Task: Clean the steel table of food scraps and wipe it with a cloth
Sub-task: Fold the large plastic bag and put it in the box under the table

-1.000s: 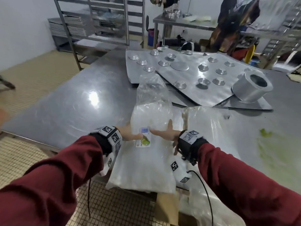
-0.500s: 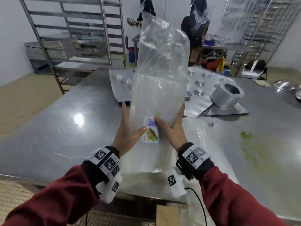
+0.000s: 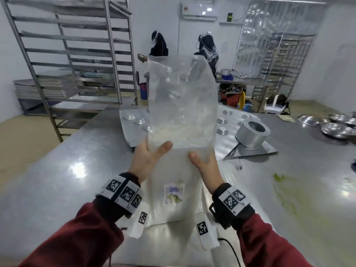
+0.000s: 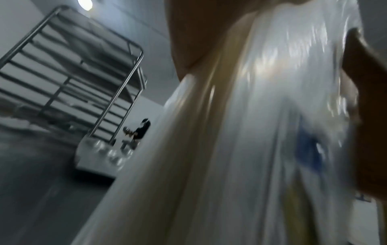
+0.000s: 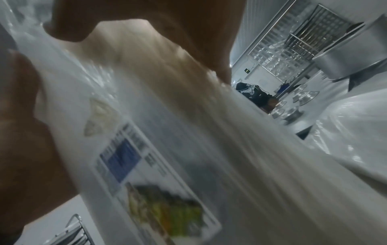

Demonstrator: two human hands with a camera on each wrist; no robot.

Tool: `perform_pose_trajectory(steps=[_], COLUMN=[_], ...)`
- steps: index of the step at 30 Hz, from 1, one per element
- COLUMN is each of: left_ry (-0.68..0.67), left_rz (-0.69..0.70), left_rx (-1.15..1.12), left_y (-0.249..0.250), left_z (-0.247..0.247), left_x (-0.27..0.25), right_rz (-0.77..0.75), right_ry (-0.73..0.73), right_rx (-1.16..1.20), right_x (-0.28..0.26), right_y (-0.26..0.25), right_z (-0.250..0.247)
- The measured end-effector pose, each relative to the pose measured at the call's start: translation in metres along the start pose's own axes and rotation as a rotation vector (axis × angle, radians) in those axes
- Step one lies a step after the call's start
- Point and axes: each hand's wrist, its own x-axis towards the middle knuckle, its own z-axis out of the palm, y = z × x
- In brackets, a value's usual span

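I hold a large clear plastic bag (image 3: 181,105) upright over the near part of the steel table (image 3: 57,180). Its printed label (image 3: 174,193) hangs below my hands, and its bottom rests near the table's front edge. My left hand (image 3: 152,157) grips the bag's left side, thumb in front and fingers behind. My right hand (image 3: 200,162) grips the right side the same way. Green food smears (image 3: 281,182) lie on the table to the right. The blurred wrist views show the bag (image 4: 251,132) close up and its label (image 5: 150,174). No cloth is in view.
Flat metal trays (image 3: 227,143) with several small tins and a round cake tin (image 3: 252,133) lie behind the bag. Steel bowls (image 3: 337,126) sit far right. Another plastic sheet (image 5: 356,132) lies by my right wrist. A tall rack (image 3: 73,54) stands left; two people work at the back.
The bag went from lying flat on the table to standing upright. Both hands slid up it, from beside the label to well above it.
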Motion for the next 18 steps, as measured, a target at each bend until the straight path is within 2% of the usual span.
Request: perform_pose_trajectory(steps=[3,6,10,14,18], left_ry=[0.086,0.171,0.237,0.238,0.270], left_rz=[0.033,0.022,-0.016,-0.005,0.031], left_rx=[0.126,0.184,0.202,0.277,0.448], left_y=[0.014,0.017,0.023,0.031,0.037], left_z=[0.001,-0.001,0.002,0.006,0.006], left_x=[0.014,0.024,0.035,0.042,0.051], right_rz=[-0.075,-0.009,-0.004,0.027,-0.011], right_ry=[0.092,0.180,0.123,0.085,0.178], right_rx=[-0.060,-0.162,-0.444,-0.661,-0.780], right_x=[0.015,0.023,0.035,0.045,0.037], right_y=[-0.018,-0.029,-0.040,-0.051,-0.069], right_z=[0.004,0.005,0.000,-0.006,-0.011])
